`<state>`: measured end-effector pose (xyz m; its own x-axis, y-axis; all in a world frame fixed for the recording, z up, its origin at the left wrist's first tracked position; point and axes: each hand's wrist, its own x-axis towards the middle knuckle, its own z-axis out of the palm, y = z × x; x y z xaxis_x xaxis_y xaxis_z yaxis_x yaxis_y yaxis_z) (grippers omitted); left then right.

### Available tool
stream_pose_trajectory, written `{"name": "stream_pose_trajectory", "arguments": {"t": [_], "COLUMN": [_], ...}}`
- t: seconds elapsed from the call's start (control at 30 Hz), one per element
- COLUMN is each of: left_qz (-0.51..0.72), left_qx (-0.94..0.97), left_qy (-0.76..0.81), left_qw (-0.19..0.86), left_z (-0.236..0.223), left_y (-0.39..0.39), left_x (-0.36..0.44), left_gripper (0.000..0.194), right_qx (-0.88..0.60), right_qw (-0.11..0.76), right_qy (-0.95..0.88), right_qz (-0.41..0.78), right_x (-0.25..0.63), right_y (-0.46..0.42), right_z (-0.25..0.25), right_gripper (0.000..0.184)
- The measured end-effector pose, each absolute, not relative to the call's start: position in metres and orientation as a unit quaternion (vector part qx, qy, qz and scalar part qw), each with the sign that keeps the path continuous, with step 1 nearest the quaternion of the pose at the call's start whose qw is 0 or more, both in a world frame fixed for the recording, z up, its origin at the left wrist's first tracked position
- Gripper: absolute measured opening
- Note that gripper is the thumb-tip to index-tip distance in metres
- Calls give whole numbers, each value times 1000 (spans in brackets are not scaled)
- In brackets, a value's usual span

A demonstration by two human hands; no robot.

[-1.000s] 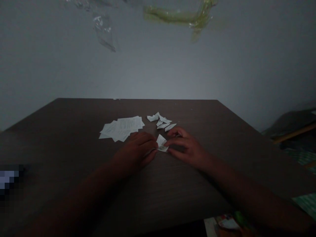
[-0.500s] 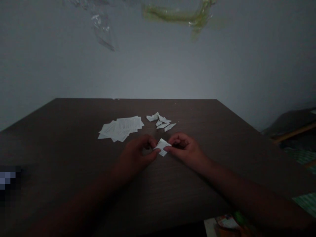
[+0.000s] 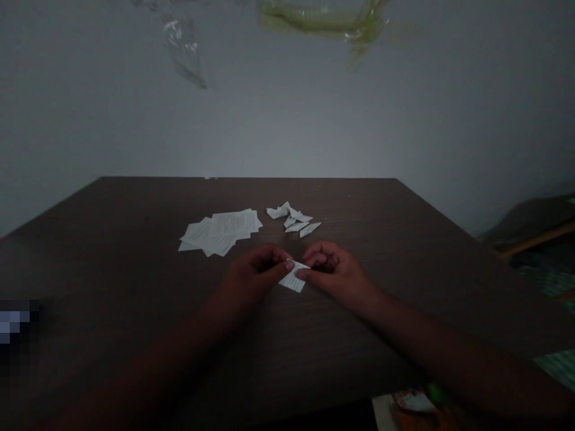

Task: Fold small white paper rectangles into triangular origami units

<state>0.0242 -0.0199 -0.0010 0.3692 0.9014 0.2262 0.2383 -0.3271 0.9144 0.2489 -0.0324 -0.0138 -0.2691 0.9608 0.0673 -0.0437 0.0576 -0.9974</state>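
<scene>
Between my two hands is a small folded piece of printed paper (image 3: 294, 282), pinched along its upper edge. My left hand (image 3: 256, 272) grips its upper left corner with thumb and fingertips. From the other side, my right hand (image 3: 335, 268) pinches the upper right part, its thumb lying on the paper's face. Just beyond the hands lie several folded paper pieces (image 3: 296, 219) in a loose cluster. To their left, flat printed paper sheets (image 3: 224, 232) overlap in a spread pile.
The dark wooden table (image 3: 135, 263) meets a pale wall (image 3: 287, 120) with tape strips (image 3: 314, 23) stuck on it. A blurred-out object (image 3: 15, 326) is at the left edge. Beyond the right side are a wooden bar (image 3: 536, 239) and green checked cloth (image 3: 557, 365).
The paper in my hands has gone from a diamond shape pointing up to a tilted shape with a straight upper edge. My left thumb has moved slightly up and right.
</scene>
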Motion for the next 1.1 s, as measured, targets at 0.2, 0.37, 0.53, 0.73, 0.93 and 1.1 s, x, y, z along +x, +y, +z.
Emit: {"name": "stream_pose_trajectory", "arguments": {"t": [0.2, 0.37, 0.53, 0.73, 0.93, 1.1], "left_qz": [410, 353, 287, 181, 111, 59], "left_qx": [641, 614, 689, 826, 899, 930], "left_qy": [455, 514, 520, 478, 412, 355], "left_qw": [462, 484, 415, 238, 97, 74], "left_z": [1, 3, -7, -10, -7, -2], "left_y": [-19, -16, -11, -17, -27, -31], "left_x": [26, 25, 23, 27, 27, 22], "left_gripper": [19, 22, 11, 23, 16, 16], "right_qx": [-403, -439, -442, -393, -365, -414], "right_qw": [421, 431, 402, 290, 165, 119], "right_qy": [-553, -546, -673, -845, -912, -902], "right_qz": [595, 569, 436, 219, 90, 23], "right_x": [250, 258, 263, 264, 264, 266], "right_y": [-25, -10, -8, -3, -9, -25], "right_z": [-23, -30, -39, -47, -37, -28], "right_gripper": [42, 46, 17, 8, 19, 35]}}
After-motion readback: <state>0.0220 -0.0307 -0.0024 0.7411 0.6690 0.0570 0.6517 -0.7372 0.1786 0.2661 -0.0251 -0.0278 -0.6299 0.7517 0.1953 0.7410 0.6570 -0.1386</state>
